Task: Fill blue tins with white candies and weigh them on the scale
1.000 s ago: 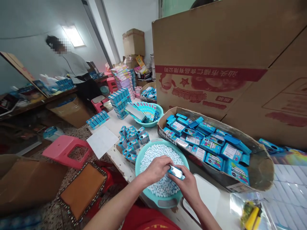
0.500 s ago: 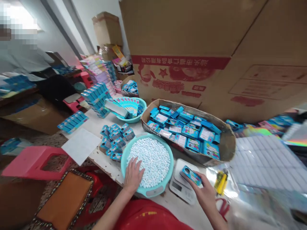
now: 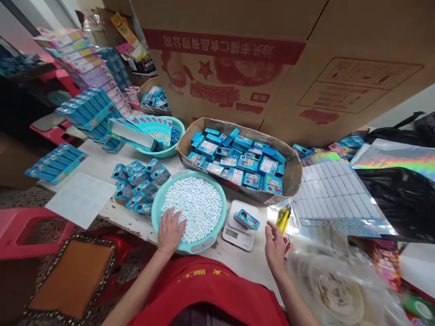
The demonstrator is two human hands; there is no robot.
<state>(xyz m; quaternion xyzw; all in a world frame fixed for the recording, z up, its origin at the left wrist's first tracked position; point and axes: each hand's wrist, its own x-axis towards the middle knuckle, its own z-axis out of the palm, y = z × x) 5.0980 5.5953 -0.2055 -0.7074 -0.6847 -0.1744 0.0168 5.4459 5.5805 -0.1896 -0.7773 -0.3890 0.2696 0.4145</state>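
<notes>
My left hand (image 3: 171,230) rests with fingers spread on the small pale-blue candies (image 3: 197,203) that fill a turquoise basin (image 3: 222,217). A small blue candy box (image 3: 247,219) lies on a white kitchen scale (image 3: 238,238); I cannot read the scale's display. Just right of the scale, apart from the box, hovers my right hand (image 3: 274,244), its fingers extended and holding nothing. Several small blue boxes (image 3: 139,183) with dark round openings stand grouped left of the basin. Behind the scale, a cut-down cardboard tray (image 3: 292,174) holds many more blue boxes.
A second turquoise bowl (image 3: 180,131) carries fanned-out display cartons. Stacked blue cartons (image 3: 90,111) stand at the left, near a white sheet (image 3: 81,199). A yellow cutter (image 3: 284,219), silver label sheets (image 3: 335,192) and a clear plastic bag (image 3: 340,280) lie at right. A large cardboard box (image 3: 231,59) rises behind.
My right hand has let go of the blue candy box on the scale and drawn off to the right. My left hand stays on the candies. The view has swung right.
</notes>
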